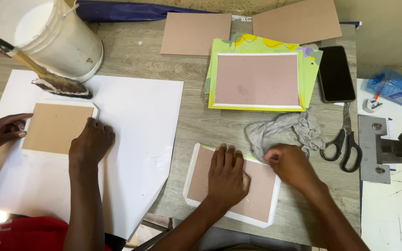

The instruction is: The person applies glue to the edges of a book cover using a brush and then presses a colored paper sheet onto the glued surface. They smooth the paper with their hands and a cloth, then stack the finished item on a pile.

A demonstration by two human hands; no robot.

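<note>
A brown board (261,197) wrapped with white paper edges lies on the grey wooden table (196,125) in front of me. My left hand (226,175) rests flat on its middle, fingers together and pointing away. My right hand (290,163) is curled, its fingertips pressing on the board's far right edge, right next to a crumpled grey rag (284,128). I cannot see anything held inside it.
A co-worker's two hands (90,143) press a brown board (54,128) on a white sheet (136,139) at left. Behind it stand a white glue bucket (56,35) and a brush (56,83). A stack of covered boards (257,79), a phone (335,73) and scissors (345,139) lie to the right.
</note>
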